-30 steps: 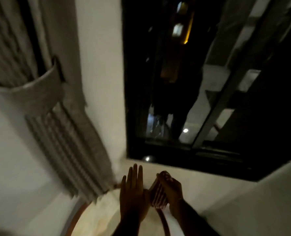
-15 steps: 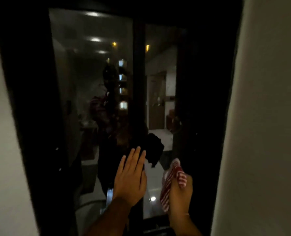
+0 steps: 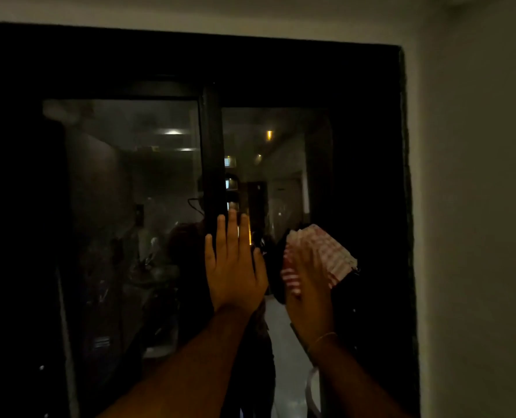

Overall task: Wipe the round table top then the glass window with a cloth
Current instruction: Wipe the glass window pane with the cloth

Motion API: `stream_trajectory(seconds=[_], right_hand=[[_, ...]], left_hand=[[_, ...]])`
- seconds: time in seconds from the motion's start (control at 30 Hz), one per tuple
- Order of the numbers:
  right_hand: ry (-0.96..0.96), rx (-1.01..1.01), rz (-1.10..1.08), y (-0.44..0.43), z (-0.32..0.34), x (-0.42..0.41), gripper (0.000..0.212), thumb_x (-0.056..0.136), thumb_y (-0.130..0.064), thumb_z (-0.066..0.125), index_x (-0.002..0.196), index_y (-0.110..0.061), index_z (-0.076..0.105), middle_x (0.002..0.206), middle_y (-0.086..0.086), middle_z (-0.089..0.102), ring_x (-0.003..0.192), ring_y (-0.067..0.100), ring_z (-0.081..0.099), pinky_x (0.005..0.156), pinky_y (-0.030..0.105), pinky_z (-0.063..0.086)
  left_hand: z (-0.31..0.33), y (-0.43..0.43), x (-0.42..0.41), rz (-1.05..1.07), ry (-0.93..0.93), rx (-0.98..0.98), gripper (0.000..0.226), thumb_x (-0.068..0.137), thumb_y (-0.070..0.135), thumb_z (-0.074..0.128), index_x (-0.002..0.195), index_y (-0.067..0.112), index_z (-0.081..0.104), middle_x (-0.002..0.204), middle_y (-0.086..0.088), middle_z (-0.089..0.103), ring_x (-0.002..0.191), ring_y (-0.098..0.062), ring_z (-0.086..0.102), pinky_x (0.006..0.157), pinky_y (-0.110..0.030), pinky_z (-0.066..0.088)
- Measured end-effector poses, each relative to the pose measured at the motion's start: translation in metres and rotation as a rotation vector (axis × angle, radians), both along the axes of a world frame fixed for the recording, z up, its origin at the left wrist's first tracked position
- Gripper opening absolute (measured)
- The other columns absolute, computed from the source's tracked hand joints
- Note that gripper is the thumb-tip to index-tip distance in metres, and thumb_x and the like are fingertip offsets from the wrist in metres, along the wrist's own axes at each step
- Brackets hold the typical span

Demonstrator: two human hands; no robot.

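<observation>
Fingers (image 3: 232,233) straight, the left hand (image 3: 235,270) braces on the dark glass window (image 3: 130,206); the right hand (image 3: 308,291), flat on the red-and-white striped cloth (image 3: 326,251), should overlap strokes.

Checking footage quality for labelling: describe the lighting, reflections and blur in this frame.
Head view: dim overall, the window frame nearly black. Head view: the glass mirrors ceiling lights and the room, hiding outside. Head view: the right hand and striped cloth are motion-blurred; the left hand, flat on the window, looks sharper.
</observation>
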State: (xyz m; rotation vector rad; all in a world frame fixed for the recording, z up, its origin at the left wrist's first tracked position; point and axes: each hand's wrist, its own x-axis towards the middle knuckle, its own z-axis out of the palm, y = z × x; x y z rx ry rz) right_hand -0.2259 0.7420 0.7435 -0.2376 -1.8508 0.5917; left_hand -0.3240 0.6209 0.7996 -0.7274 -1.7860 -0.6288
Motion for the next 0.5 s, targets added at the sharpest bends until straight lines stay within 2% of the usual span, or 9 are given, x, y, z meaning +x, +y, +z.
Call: stream_trajectory(seconds=[0.07, 0.17, 0.2, 0.27, 0.33, 0.37, 0.4, 0.47, 0.5], right_hand=[[-0.147, 0.349, -0.274, 0.002, -0.012, -0.022, 0.078, 0.101, -0.046, 0.041, 0.171, -0.017, 0.023, 0.18, 0.01, 0.019, 0.168, 0.034, 0.015, 0.136, 0.055, 0.01], [-0.198, 0.573, -0.259, 0.005, -0.047, -0.03, 0.071, 0.105, -0.046, 0.042, 0.171, -0.023, 0.028, 0.181, 0.002, 0.015, 0.169, 0.024, 0.01, 0.136, 0.047, -0.005], [-0.199, 0.653, -0.228, 0.009, -0.057, -0.026, 0.066, 0.107, -0.048, 0.041, 0.169, -0.026, 0.035, 0.179, 0.0, 0.022, 0.166, 0.021, 0.018, 0.136, 0.043, -0.007], [-0.232, 0.767, -0.209, 0.023, -0.072, -0.016, 0.055, 0.11, -0.05, 0.036, 0.159, -0.03, 0.052, 0.168, -0.008, 0.043, 0.152, 0.02, 0.047, 0.132, 0.041, 0.012], [-0.248, 0.684, -0.126, 0.04, -0.057, -0.011, 0.053, 0.113, -0.047, 0.029, 0.159, -0.029, 0.048, 0.168, -0.02, 0.036, 0.151, 0.02, 0.052, 0.128, 0.043, 0.031], [-0.245, 0.602, -0.113, 0.046, -0.036, -0.01, 0.053, 0.113, -0.043, 0.03, 0.161, -0.027, 0.043, 0.172, -0.028, 0.026, 0.158, 0.02, 0.042, 0.132, 0.044, 0.03], [-0.204, 0.541, -0.159, 0.053, -0.013, -0.011, 0.055, 0.111, -0.04, 0.033, 0.164, -0.024, 0.038, 0.174, -0.031, 0.02, 0.163, 0.02, 0.031, 0.137, 0.043, 0.02], [-0.007, 0.508, -0.376, 0.058, 0.052, -0.015, 0.062, 0.108, -0.037, 0.036, 0.167, -0.018, 0.037, 0.177, -0.008, 0.028, 0.164, 0.02, 0.019, 0.139, 0.041, 0.006], [0.057, 0.493, -0.436, 0.053, 0.087, -0.016, 0.063, 0.108, -0.037, 0.035, 0.168, -0.018, 0.037, 0.177, 0.003, 0.03, 0.165, 0.022, 0.018, 0.137, 0.044, 0.008]], left_hand=[[-0.002, 0.005, -0.004, 0.014, 0.037, 0.035, 0.078, 0.109, 0.042, 0.035, 0.18, 0.019, 0.009, 0.189, -0.01, 0.0, 0.176, -0.03, 0.002, 0.14, -0.051, -0.005], [-0.004, 0.005, -0.007, -0.006, 0.06, 0.052, 0.085, 0.105, 0.039, 0.04, 0.18, 0.022, 0.003, 0.189, -0.01, -0.003, 0.176, -0.029, -0.001, 0.14, -0.047, -0.009], [-0.005, 0.004, -0.008, -0.015, 0.06, 0.056, 0.087, 0.104, 0.038, 0.042, 0.18, 0.023, 0.003, 0.189, -0.009, -0.005, 0.176, -0.029, -0.001, 0.14, -0.047, -0.009], [-0.007, 0.003, -0.007, -0.028, 0.061, 0.058, 0.088, 0.102, 0.036, 0.044, 0.18, 0.022, 0.006, 0.189, -0.009, -0.006, 0.176, -0.029, -0.001, 0.141, -0.047, -0.006], [-0.007, 0.003, -0.009, -0.036, 0.069, 0.049, 0.088, 0.101, 0.036, 0.045, 0.18, 0.022, 0.009, 0.189, -0.009, -0.005, 0.176, -0.03, 0.0, 0.141, -0.049, -0.001], [-0.006, 0.004, -0.011, -0.038, 0.081, 0.048, 0.088, 0.101, 0.037, 0.045, 0.18, 0.022, 0.009, 0.189, -0.01, -0.003, 0.176, -0.031, 0.001, 0.141, -0.049, 0.0], [-0.007, 0.004, -0.012, -0.041, 0.092, 0.047, 0.088, 0.101, 0.037, 0.045, 0.18, 0.021, 0.01, 0.189, -0.01, -0.002, 0.176, -0.031, 0.001, 0.141, -0.049, 0.0], [-0.007, 0.005, -0.014, -0.056, 0.106, 0.06, 0.087, 0.101, 0.036, 0.045, 0.18, 0.021, 0.01, 0.189, -0.01, -0.001, 0.176, -0.031, 0.002, 0.141, -0.046, -0.003], [-0.007, 0.005, -0.015, -0.071, 0.108, 0.07, 0.087, 0.102, 0.035, 0.045, 0.18, 0.021, 0.011, 0.189, -0.01, 0.0, 0.176, -0.03, 0.001, 0.141, -0.044, -0.005]])
